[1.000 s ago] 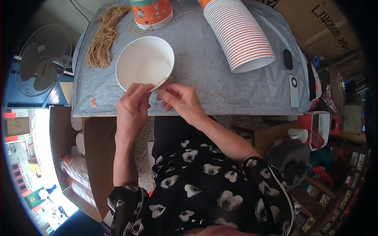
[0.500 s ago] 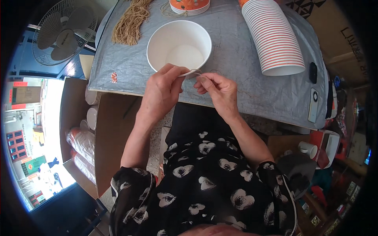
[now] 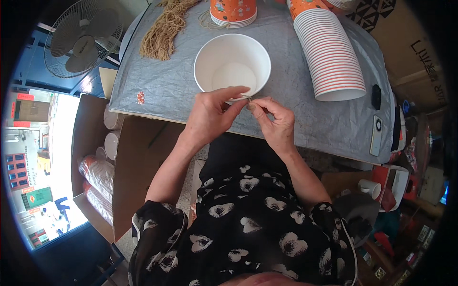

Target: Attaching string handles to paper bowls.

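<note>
A white paper tub (image 3: pixel 208 62) stands open side up near the table's front edge, its inside bare. At its near rim, a short piece of thin tan string (image 3: pixel 246 97) runs between my fingertips. My left hand (image 3: pixel 212 114) has the string at its thumb, with the index finger reaching along the rim. On the other side my right hand (image 3: pixel 275 121) pinches the string between thumb and index finger. How the string passes around or through the rim is hidden by my fingers.
A bundle of tan strings (image 3: pixel 164 33) lies at the back left. Orange patterned tubs (image 3: pixel 234 12) stand behind. A long row of nested tubs (image 3: pixel 330 57) lies at right, near a black object (image 3: pixel 376 97) and a pale phone-like device (image 3: pixel 377 136). A cardboard box (image 3: pixel 138 157) stands left.
The tub and table sit lower and further right in view. My left index finger and thumb have spread apart, and the right fingers have closed in beside them on the string.
</note>
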A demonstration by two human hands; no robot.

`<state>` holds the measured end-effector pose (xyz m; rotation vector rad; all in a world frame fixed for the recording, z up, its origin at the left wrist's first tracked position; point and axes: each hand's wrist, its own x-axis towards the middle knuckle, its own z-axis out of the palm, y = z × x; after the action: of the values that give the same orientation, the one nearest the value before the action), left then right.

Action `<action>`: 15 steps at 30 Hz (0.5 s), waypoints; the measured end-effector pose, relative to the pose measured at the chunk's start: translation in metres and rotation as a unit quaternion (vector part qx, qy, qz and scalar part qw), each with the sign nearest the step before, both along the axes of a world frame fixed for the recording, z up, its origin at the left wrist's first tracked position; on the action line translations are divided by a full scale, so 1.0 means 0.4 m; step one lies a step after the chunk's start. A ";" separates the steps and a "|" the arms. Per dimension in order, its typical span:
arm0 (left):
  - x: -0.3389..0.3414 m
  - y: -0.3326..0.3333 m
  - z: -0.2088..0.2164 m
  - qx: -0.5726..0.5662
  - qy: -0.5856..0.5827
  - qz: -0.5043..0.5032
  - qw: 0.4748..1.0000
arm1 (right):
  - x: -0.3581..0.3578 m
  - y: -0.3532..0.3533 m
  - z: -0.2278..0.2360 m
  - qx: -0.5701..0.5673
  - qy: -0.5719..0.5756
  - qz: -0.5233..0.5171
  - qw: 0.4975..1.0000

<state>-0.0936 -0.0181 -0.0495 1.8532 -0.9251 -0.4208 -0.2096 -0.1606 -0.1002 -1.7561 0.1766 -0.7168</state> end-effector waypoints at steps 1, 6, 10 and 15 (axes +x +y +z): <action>-0.003 0.000 0.003 -0.001 -0.003 0.004 1.000 | 0.005 0.000 -0.007 0.007 0.007 0.008 1.000; -0.009 -0.007 -0.008 0.006 -0.107 0.068 0.992 | 0.028 0.006 -0.047 0.003 -0.005 0.016 1.000; 0.003 -0.012 0.006 0.007 -0.248 0.097 0.964 | 0.017 0.001 -0.033 -0.041 0.032 0.052 0.997; 0.012 -0.010 0.014 0.126 -0.429 0.049 0.893 | 0.003 0.003 -0.016 -0.084 0.037 0.046 0.995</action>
<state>-0.0887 -0.0223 -0.0440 2.3539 -1.3846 0.4176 -0.2083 -0.1594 -0.1066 -1.9400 0.0879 -0.6146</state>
